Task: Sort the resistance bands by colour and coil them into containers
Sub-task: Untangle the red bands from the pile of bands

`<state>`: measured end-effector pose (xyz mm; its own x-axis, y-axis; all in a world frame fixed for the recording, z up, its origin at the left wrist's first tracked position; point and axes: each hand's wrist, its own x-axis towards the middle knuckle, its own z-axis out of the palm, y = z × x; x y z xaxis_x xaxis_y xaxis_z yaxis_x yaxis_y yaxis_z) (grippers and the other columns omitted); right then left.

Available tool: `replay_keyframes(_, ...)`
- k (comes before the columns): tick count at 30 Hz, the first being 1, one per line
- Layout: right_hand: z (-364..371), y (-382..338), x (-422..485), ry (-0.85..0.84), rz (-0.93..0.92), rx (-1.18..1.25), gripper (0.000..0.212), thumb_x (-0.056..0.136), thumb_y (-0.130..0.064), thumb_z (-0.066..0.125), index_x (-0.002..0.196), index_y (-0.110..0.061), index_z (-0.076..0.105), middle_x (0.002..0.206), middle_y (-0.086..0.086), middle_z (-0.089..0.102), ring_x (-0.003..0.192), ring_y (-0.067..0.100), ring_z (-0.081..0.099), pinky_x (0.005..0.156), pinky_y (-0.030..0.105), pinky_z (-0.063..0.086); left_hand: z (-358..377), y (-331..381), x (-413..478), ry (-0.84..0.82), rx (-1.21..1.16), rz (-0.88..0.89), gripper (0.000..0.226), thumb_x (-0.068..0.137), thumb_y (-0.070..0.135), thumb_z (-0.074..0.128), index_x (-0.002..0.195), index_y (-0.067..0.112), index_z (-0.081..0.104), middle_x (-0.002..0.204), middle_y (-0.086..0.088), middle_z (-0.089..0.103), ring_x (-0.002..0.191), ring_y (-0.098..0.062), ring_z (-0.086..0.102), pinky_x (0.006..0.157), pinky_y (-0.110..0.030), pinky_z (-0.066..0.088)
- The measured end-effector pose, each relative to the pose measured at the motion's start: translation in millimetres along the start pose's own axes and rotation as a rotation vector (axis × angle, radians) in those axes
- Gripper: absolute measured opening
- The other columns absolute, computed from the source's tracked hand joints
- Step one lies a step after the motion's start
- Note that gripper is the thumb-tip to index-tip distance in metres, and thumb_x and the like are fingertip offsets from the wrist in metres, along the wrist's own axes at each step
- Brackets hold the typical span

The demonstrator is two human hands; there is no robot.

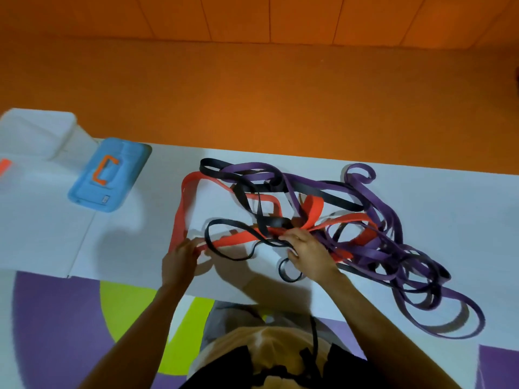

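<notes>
A tangle of red bands point(179, 220), black bands point(252, 189) and purple bands point(393, 248) lies on the white table point(449, 209), unsorted. The left hand point(179, 259) pinches a red band at the tangle's near left edge, fingers closed on it. The right hand point(309, 254) is closed over the knot at the centre, gripping red and black strands (exactly which, cannot tell). A blue lid point(109, 175) and a white container point(36, 136) sit far left, apart from the bands.

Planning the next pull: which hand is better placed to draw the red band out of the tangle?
Left, probably. The left hand already pinches the red band at its free loop; the right hand sits on the knot.
</notes>
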<state>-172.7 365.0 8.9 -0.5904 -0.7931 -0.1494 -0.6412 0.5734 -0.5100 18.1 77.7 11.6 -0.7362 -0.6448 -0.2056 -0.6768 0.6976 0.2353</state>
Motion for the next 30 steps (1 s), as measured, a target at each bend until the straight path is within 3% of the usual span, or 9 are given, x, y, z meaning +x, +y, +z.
replay_keyframes(3,25,-24,23,-0.275,0.074,-0.136,0.068,0.102,-0.037,0.066,0.161,-0.021,0.037,0.161,0.005,0.039,0.142,0.032,0.049,0.109,0.048,0.052,-4,5,-2,0.019,-0.021,0.042,0.04,0.097,0.011,0.069,0.132,0.03,0.071,0.102,-0.005,0.07,0.094,-0.038,0.071,0.072,-0.045,0.056)
replay_keyframes(5,37,-34,31,-0.316,0.149,-0.171,0.073,0.102,-0.041,0.066,0.163,-0.022,0.031,0.163,0.01,0.031,0.14,0.038,0.051,0.106,0.05,0.054,-7,5,-5,0.044,-0.017,0.089,0.038,0.095,0.007,0.072,0.128,0.025,0.074,0.1,-0.005,0.069,0.09,-0.038,0.071,0.066,-0.045,0.055)
replay_keyframes(10,46,-29,26,-0.279,0.1,-0.253,0.052,0.103,-0.005,0.053,0.151,-0.025,0.056,0.159,0.009,0.031,0.142,0.037,0.045,0.105,0.047,0.054,-11,-3,-3,0.095,-0.027,0.197,0.042,0.097,0.002,0.069,0.132,0.026,0.073,0.111,-0.004,0.065,0.101,-0.031,0.067,0.066,-0.042,0.056)
replay_keyframes(15,38,-2,-1,-0.348,-0.086,-0.414,0.051,0.101,-0.008,0.054,0.146,-0.032,0.062,0.152,0.009,0.042,0.143,0.035,0.042,0.098,0.043,0.056,-18,3,10,0.162,-0.027,0.176,0.072,0.096,-0.009,0.06,0.151,0.037,0.055,0.146,-0.002,0.057,0.114,-0.031,0.057,0.068,-0.048,0.06)
replay_keyframes(18,29,3,-13,-0.239,-0.134,-0.508,0.058,0.07,-0.009,0.09,0.122,-0.033,0.079,0.125,0.013,0.065,0.113,0.037,0.066,0.08,0.044,0.064,-22,7,22,0.213,-0.042,0.152,0.074,0.093,-0.017,0.056,0.146,0.034,0.06,0.147,-0.003,0.057,0.11,-0.033,0.058,0.069,-0.05,0.062)
replay_keyframes(20,28,9,-18,-0.153,-0.133,-0.552,0.067,0.052,-0.005,0.095,0.112,-0.03,0.083,0.1,0.011,0.071,0.087,0.034,0.071,0.07,0.044,0.064,-24,8,31,0.23,-0.096,0.083,0.065,0.096,-0.015,0.055,0.142,0.031,0.065,0.138,-0.007,0.061,0.11,-0.035,0.06,0.073,-0.052,0.061)
replay_keyframes(23,28,16,-19,-0.036,-0.142,-0.571,0.066,0.055,-0.004,0.089,0.116,-0.029,0.081,0.092,0.011,0.067,0.082,0.035,0.067,0.084,0.054,0.062,-27,9,42,0.261,-0.128,-0.003,0.055,0.098,-0.011,0.06,0.138,0.026,0.069,0.13,-0.012,0.065,0.107,-0.038,0.062,0.076,-0.05,0.058)
replay_keyframes(26,33,18,-22,-0.038,-0.126,-0.567,0.05,0.061,-0.027,0.089,0.111,-0.026,0.082,0.099,0.012,0.066,0.094,0.035,0.061,0.084,0.053,0.055,-25,10,48,0.252,0.007,0.028,0.059,0.09,-0.016,0.061,0.133,0.022,0.073,0.124,-0.015,0.071,0.097,-0.041,0.061,0.076,-0.047,0.05)
replay_keyframes(30,44,12,-15,0.162,-0.165,-0.442,0.032,0.092,-0.048,0.067,0.098,-0.02,0.082,0.106,0.01,0.067,0.103,0.034,0.064,0.089,0.051,0.045,-17,7,55,0.097,0.089,0.076,0.051,0.09,-0.01,0.055,0.13,0.018,0.072,0.146,-0.008,0.061,0.124,-0.035,0.053,0.096,-0.049,0.037)
